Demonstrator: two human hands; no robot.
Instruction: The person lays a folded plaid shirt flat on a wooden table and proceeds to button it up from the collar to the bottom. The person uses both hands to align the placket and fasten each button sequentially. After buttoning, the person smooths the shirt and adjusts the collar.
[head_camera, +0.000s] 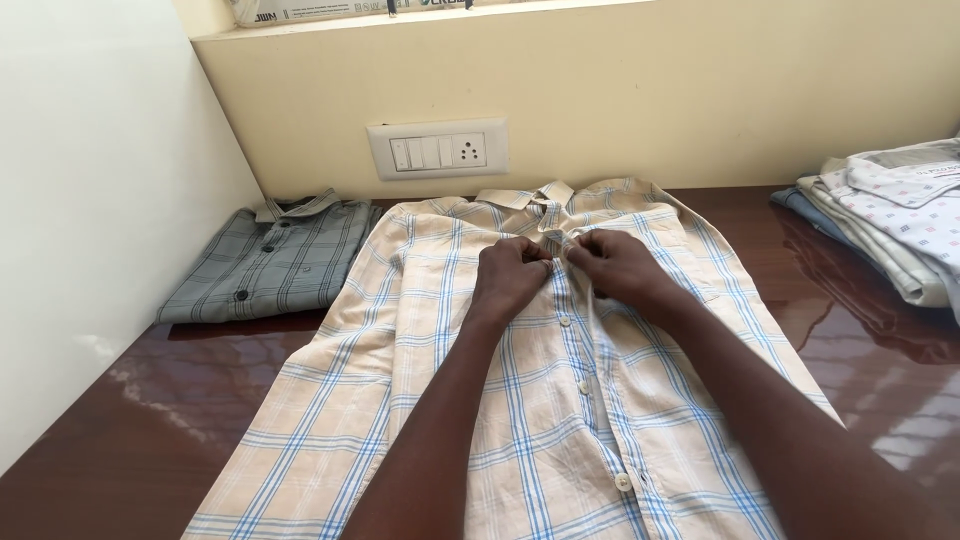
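Note:
A cream shirt with blue checks (420, 400) lies flat, front up, on a glossy dark wooden table (880, 370), collar toward the wall. My left hand (508, 275) and my right hand (615, 265) meet at the button placket just below the collar, fingers pinching the fabric edges there. Several white buttons run down the placket toward me. What lies between the fingertips is hidden.
A folded grey checked shirt (270, 260) lies at the back left by the white side wall. A stack of folded light patterned shirts (890, 215) sits at the right edge. A white switch and socket plate (437, 150) is on the yellow wall behind.

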